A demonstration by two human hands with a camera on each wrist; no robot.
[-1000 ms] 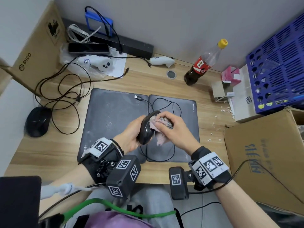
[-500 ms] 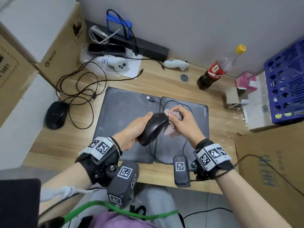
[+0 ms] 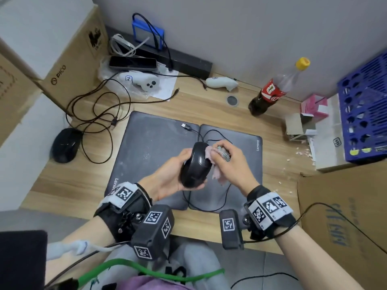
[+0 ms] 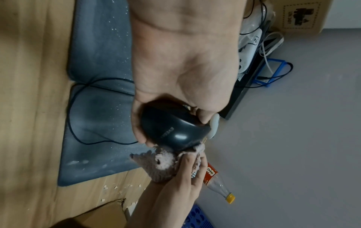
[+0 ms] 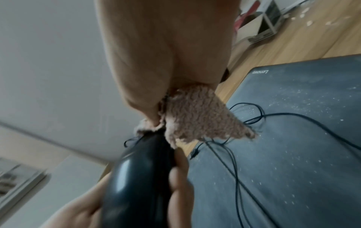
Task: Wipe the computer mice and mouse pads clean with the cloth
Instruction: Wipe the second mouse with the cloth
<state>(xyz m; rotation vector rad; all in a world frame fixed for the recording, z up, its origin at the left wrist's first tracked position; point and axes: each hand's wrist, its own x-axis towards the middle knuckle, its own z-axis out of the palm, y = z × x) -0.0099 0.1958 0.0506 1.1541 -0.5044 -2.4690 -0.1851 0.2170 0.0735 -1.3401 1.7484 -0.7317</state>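
1. L hand (image 3: pixel 167 176): grip closed round the wired black mouse (image 3: pixel 195 166), fingers under and along its sides, thumb at the near end. Mouse is held off the counter (image 3: pixel 209 105), above the seam between the two pads, tilted on edge w/ glossy top facing up and to the R hand.

2. R hand (image 3: pixel 232 164): grip closed on the bunched pink cloth (image 3: pixel 217 176). Cloth is pressed against the far/right flank of the mouse; a loose corner hangs down below the hand. L wrist view: cloth touches the mouse's front end (image 4: pixel 175 131). R wrist view is blurred; cloth (image 5: pixel 197 114) meets the mouse (image 5: pixel 136 174) at its upper tip.

3. Mouse cable (image 3: pixel 211 204): runs down from the mouse, loops over the right pad, USB plug lies loose on the left pad near the seam.

4. Pads: left mouse pad (image 3: pixel 146 147) and right mouse pad (image 3: pixel 249 155) lie flat side by side, edges touching, both grey, both speckled w/ pale dust.

5. Second black mouse (image 3: pixel 65 145): on the counter well left of the pads, beside a tangle of black cords.

6. Misc.: cola bottle (image 3: pixel 270 93) stands behind the right pad; pale crumbs scattered on the counter to the right; cardboard box (image 3: pixel 343 216) at the near right.
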